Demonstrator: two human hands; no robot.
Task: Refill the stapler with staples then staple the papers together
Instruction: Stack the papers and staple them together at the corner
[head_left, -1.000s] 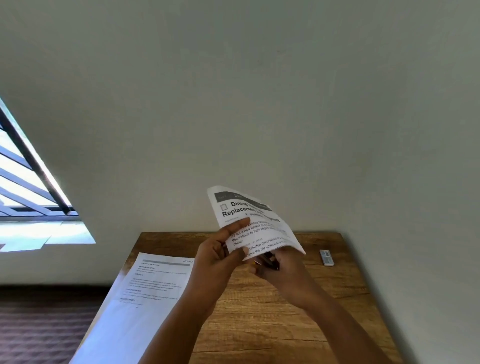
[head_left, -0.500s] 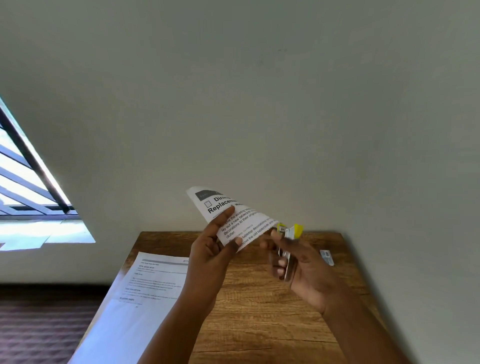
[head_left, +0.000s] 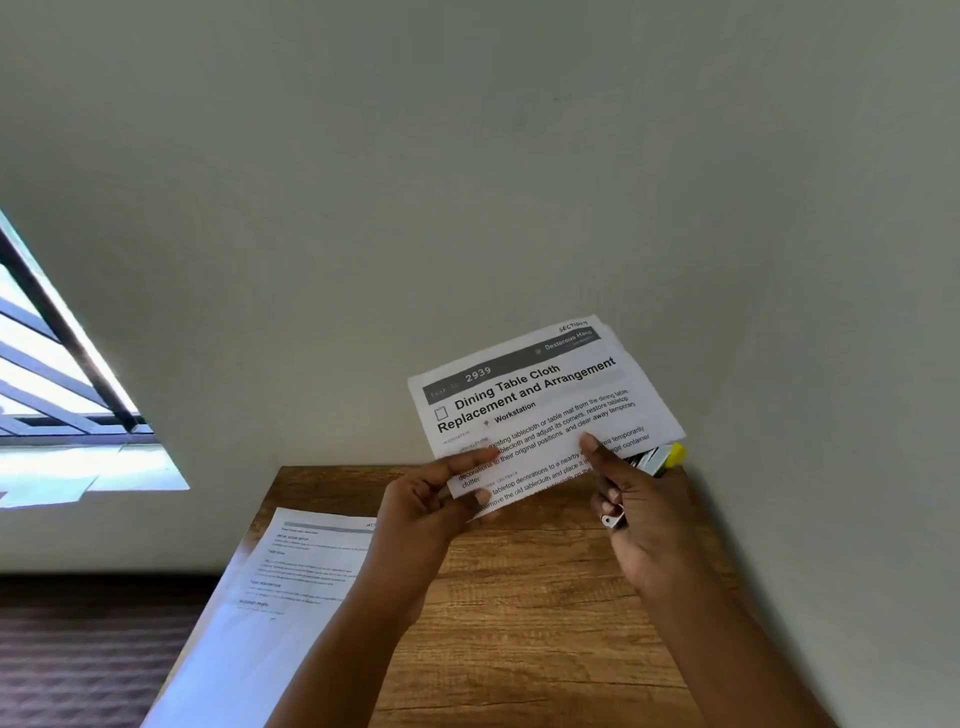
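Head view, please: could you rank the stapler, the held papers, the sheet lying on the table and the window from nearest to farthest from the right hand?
1. Stapler: gripped in the right hand.
2. Held papers: touching its thumb, up-left.
3. Sheet on the table: far left.
4. Window: farthest left.

A plain room: a wooden desk (head_left: 545, 623) against a bare wall (head_left: 467, 182), beside a barred window (head_left: 52, 364).

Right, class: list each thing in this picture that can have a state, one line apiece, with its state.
Held papers: lifted off the table, flat, print facing the camera.
Left hand: pinches the papers' lower edge.
Right hand: grips the stapler, thumb on the papers.
Stapler: partly hidden behind the papers.
Second sheet: lying flat, overhanging the table.
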